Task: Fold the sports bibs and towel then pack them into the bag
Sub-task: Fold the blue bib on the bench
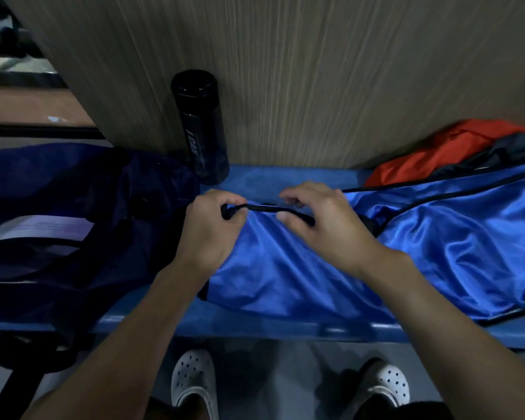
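A shiny blue sports bib (376, 262) with black trim lies spread across the blue bench (255, 325). My left hand (212, 234) grips the bib's black-edged corner, bunched in its curled fingers. My right hand (322, 222) pinches the same black edge a little to the right, thumb under and fingers over. A dark navy bag (58, 237) sits open at the left end of the bench, with a pale flat item (43, 230) showing inside. An orange-red bib (431, 156) lies crumpled at the back right, partly under dark cloth.
A black water bottle (202, 125) stands upright against the wood-grain wall (315, 71), just behind my left hand. My feet in white perforated clogs (194, 386) stand on the grey floor below the bench's front edge.
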The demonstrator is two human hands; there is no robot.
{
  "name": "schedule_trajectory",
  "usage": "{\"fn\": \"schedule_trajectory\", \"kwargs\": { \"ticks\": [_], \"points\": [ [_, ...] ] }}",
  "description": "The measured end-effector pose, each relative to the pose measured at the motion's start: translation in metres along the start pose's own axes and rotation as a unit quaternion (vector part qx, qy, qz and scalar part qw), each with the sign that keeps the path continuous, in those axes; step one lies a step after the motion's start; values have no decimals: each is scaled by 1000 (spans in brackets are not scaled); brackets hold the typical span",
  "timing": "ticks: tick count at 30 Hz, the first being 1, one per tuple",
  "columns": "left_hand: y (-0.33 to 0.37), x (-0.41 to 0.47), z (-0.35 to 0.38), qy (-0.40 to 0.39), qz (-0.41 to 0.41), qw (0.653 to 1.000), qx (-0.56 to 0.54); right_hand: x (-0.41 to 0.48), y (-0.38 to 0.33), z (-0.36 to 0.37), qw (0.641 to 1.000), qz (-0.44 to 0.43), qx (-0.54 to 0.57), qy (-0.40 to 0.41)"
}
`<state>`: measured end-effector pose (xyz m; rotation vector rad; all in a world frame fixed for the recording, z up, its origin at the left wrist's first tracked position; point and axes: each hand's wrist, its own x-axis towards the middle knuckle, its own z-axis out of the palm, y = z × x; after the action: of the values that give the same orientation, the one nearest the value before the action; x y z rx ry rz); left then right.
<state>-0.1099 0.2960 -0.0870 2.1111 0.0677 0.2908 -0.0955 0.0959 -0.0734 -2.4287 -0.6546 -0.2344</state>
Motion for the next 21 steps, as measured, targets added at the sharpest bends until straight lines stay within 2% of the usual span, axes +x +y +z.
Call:
{"fn": "schedule_trajectory", "kwargs": {
  "ticks": [4, 7, 10, 13, 15, 21],
  "points": [
    [-6, -1, 5, 12, 6, 987, 162, -28, 18, -15, 997, 2, -71, 36],
    [-2, -8, 17, -14, 101, 957, 271, -52, 37, -24, 993, 4, -113, 22],
    [0, -17, 28, -71, 187, 937, 285, -70, 54, -28, 984, 20, -175, -10],
    [-8, -25, 39, -163, 163, 918, 322, -83, 70, -27, 973, 32, -222, -49],
    [-18, -28, 43, -195, 142, 902, 359, -85, 77, -26, 968, 37, -240, -59],
    [-24, -24, 43, -189, 139, 893, 383, -65, 85, -30, 955, 26, -296, -11]
  ]
}}
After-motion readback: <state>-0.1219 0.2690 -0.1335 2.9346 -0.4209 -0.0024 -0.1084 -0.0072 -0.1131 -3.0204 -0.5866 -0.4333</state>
